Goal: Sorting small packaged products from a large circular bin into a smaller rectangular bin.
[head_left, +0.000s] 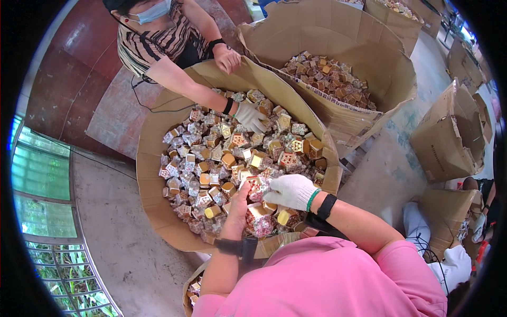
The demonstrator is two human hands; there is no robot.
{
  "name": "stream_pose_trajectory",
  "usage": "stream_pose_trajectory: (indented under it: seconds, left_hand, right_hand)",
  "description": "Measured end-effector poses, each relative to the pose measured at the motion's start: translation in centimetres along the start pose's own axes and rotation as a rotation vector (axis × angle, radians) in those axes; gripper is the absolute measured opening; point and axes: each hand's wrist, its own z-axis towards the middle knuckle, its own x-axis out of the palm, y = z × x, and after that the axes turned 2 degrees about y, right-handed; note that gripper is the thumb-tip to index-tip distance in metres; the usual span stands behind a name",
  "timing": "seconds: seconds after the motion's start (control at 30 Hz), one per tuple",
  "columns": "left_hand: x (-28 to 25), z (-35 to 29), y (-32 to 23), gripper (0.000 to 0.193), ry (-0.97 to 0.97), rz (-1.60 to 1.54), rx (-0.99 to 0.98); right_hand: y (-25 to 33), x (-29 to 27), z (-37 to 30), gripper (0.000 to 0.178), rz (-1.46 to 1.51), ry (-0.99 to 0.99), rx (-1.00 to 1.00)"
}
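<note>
I stand over a large cardboard bin (pixel 149 203) heaped with small boxes in clear crinkled plastic, with brown, yellow, and red-and-white faces. My bare left hand (pixel 240 207) is raised above the heap, its fingers closed around one red-and-white wrapped box (pixel 255 186). From the right, my right hand (pixel 293 193), in a white knit glove, meets that same box with bent fingers; part of their grip is hidden. Just below the gloved hand lie more wrapped boxes (pixel 285 216).
Across the bin, a masked person in a striped top reaches a gloved hand (pixel 251 116) into the heap. A second bin (pixel 369 42) of similar pieces stands beyond. To the right are an open carton (pixel 435 145) and other people. A barred window (pixel 53 211) lies left.
</note>
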Motion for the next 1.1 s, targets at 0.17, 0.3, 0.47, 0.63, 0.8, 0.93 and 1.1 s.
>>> stream_pose_trajectory:
  seconds: [0.17, 0.3, 0.47, 0.63, 0.8, 0.93, 1.1]
  left_hand:
    - [-0.5, -1.0, -1.8, 0.040, 0.158, 0.154, -0.068]
    - [-0.2, -2.2, -2.3, 0.038, 0.234, 0.219, -0.120]
    - [1.3, -3.0, -1.6, 0.042, 0.284, 0.160, -0.082]
    - [2.4, -3.8, -1.8, 0.043, 0.313, 0.226, -0.050]
    - [1.9, -4.1, -0.8, 0.043, 0.336, 0.304, -0.055]
    - [2.4, -4.2, -1.7, 0.036, 0.398, 0.386, 0.028]
    - [2.4, -4.2, -3.7, 0.036, 0.302, 0.489, -0.004]
  right_hand:
    - [0.6, 0.3, -1.0, 0.038, -0.005, 0.099, -0.145]
    - [0.9, -1.1, -1.6, 0.038, -0.043, 0.158, -0.217]
    - [0.8, -3.2, -2.5, 0.039, -0.140, 0.254, -0.231]
    - [0.9, -4.5, -3.3, 0.036, -0.234, 0.345, -0.252]
    - [0.8, -4.2, -4.2, 0.030, -0.306, 0.389, -0.340]
    - [0.7, -4.0, -4.5, 0.021, -0.360, 0.417, -0.394]
    - [-1.4, -2.1, -4.2, 0.021, -0.125, 0.330, -0.269]
